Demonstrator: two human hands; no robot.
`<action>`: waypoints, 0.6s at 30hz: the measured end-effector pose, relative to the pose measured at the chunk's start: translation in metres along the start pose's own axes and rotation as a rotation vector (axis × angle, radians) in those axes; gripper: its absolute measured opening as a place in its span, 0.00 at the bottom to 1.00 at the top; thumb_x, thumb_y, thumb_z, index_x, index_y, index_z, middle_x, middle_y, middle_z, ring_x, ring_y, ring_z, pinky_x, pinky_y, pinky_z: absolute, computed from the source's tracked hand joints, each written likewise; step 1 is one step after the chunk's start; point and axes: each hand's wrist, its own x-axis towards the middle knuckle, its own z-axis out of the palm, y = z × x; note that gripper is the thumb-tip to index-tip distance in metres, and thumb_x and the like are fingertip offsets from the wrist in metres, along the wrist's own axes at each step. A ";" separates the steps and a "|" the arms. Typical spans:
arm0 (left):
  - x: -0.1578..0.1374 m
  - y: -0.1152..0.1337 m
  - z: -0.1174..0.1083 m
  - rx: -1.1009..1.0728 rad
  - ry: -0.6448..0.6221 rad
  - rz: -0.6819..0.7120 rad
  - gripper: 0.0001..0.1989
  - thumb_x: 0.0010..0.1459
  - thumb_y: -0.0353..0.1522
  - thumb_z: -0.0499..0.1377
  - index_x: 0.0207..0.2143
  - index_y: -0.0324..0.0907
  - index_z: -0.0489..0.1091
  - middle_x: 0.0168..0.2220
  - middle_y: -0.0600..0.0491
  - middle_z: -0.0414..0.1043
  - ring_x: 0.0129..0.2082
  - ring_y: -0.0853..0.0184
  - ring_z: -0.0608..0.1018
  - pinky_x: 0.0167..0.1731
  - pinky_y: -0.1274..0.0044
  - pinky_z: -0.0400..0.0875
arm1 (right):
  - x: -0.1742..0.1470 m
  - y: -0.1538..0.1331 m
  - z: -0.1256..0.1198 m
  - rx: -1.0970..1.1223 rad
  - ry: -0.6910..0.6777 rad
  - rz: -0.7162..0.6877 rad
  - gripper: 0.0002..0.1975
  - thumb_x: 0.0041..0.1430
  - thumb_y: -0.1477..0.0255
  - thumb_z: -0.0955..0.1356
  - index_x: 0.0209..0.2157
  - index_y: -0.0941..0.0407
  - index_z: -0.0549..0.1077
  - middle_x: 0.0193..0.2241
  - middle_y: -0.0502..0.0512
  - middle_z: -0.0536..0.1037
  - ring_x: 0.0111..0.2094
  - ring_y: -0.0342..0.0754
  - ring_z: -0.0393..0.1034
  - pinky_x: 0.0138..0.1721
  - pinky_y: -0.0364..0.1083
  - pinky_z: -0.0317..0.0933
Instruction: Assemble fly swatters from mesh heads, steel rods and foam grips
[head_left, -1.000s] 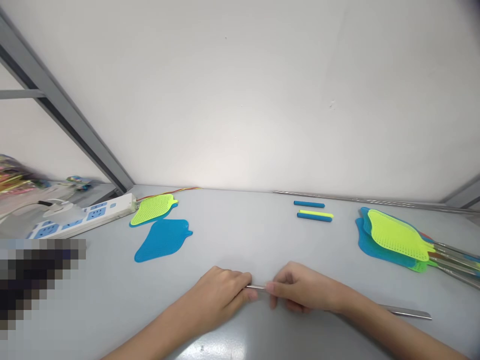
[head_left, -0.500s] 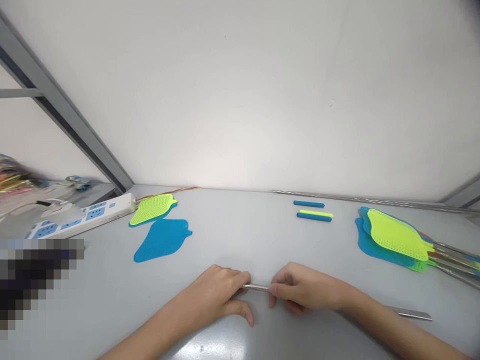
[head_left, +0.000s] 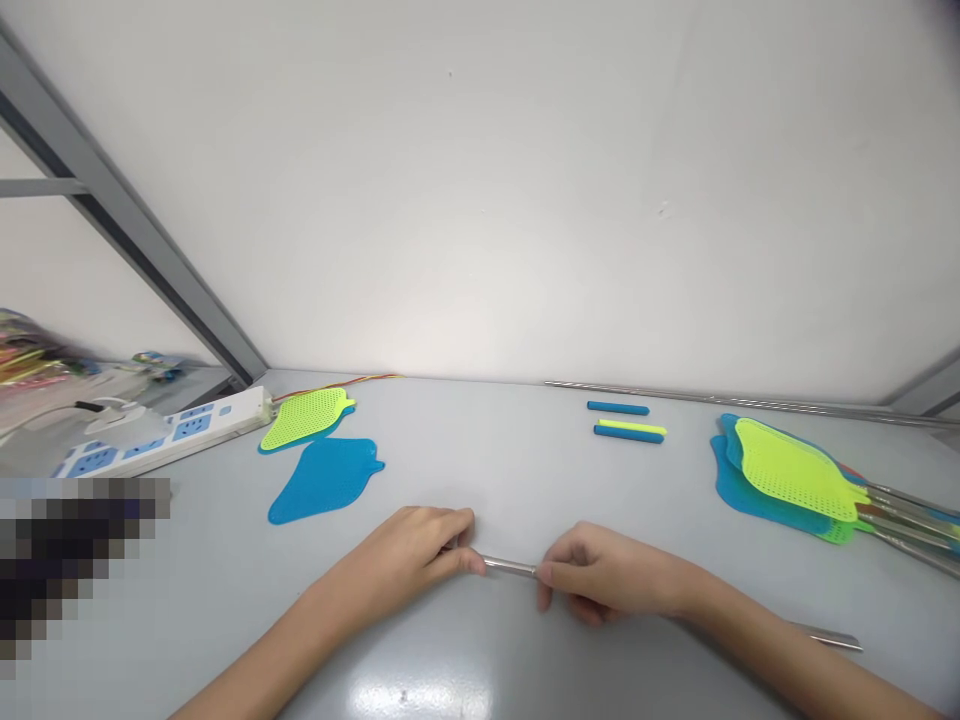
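White power strip (head_left: pixel 166 434), grey metal frame (head_left: pixel 142 232), pale wall (head_left: pixel 480 200)

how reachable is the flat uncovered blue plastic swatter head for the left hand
Probably yes: the blue swatter head lies just beyond the left hand, with nothing visible between them or on top of it, though that hand would likely first have to leave the slim silver metal rod.

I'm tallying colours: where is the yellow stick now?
In the head view, the yellow stick lies right of centre, between two blue sticks, alongside the nearer one, left of the stacked mesh heads.
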 end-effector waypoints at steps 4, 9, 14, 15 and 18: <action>-0.001 -0.003 -0.001 -0.030 -0.024 -0.008 0.16 0.57 0.43 0.46 0.25 0.42 0.62 0.21 0.58 0.60 0.21 0.71 0.63 0.19 0.80 0.49 | -0.001 0.000 -0.002 0.008 -0.014 0.008 0.18 0.56 0.62 0.58 0.30 0.60 0.72 0.15 0.47 0.63 0.15 0.36 0.53 0.16 0.35 0.49; -0.002 -0.005 -0.003 -0.036 -0.016 -0.019 0.17 0.56 0.44 0.46 0.24 0.42 0.61 0.22 0.58 0.61 0.22 0.71 0.63 0.20 0.80 0.50 | -0.001 0.001 -0.006 0.018 -0.034 0.029 0.19 0.55 0.59 0.59 0.32 0.59 0.72 0.16 0.48 0.64 0.16 0.36 0.54 0.16 0.35 0.49; -0.002 -0.005 -0.005 -0.047 -0.008 -0.033 0.19 0.55 0.47 0.46 0.24 0.42 0.61 0.22 0.58 0.60 0.22 0.71 0.63 0.20 0.80 0.50 | -0.001 0.002 -0.007 0.052 -0.038 0.044 0.20 0.54 0.58 0.59 0.33 0.60 0.72 0.16 0.48 0.64 0.16 0.35 0.53 0.16 0.35 0.48; -0.002 -0.005 -0.005 -0.045 -0.007 -0.031 0.19 0.55 0.47 0.46 0.24 0.42 0.61 0.22 0.57 0.60 0.23 0.71 0.63 0.20 0.80 0.50 | -0.001 0.002 -0.006 0.059 -0.037 0.045 0.21 0.54 0.57 0.59 0.33 0.60 0.72 0.16 0.48 0.64 0.16 0.35 0.53 0.15 0.35 0.48; -0.001 -0.006 -0.004 -0.020 0.008 0.002 0.19 0.56 0.45 0.45 0.23 0.41 0.60 0.21 0.57 0.60 0.24 0.71 0.63 0.21 0.80 0.50 | 0.000 0.004 -0.006 0.075 -0.031 0.036 0.21 0.54 0.57 0.59 0.33 0.60 0.72 0.16 0.48 0.64 0.16 0.35 0.53 0.15 0.35 0.47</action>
